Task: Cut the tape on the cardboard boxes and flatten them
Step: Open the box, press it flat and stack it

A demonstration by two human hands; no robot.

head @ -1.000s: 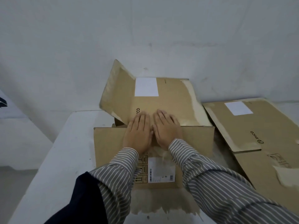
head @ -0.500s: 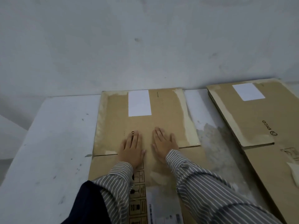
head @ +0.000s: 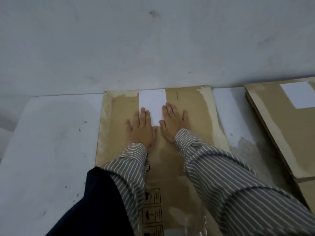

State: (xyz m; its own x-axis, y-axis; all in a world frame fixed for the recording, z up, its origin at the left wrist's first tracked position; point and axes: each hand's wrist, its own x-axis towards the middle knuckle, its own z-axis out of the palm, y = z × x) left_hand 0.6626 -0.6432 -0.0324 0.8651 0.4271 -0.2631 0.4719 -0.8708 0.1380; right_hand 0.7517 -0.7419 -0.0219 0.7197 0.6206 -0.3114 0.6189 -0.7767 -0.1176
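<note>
A brown cardboard box [head: 190, 109] lies flat on the white table [head: 51, 142], its far edge against the wall. A white label [head: 151, 101] sits near that far edge. My left hand [head: 142, 127] and my right hand [head: 172, 123] press flat on the cardboard side by side, fingers straight, fingertips at the label's lower corners. Handling symbols [head: 152, 206] are printed on the near part, between my striped sleeves. No cutting tool is in view.
A second flattened cardboard box [head: 279, 126] with its own white label [head: 300, 96] lies to the right, reaching past the frame edge. A strip of bare table separates the two. The grey wall [head: 153, 40] rises right behind the table.
The raised far flap has been pushed down flat against the table. Both hands slid forward along the cardboard to the white label. The view tilted further down.
</note>
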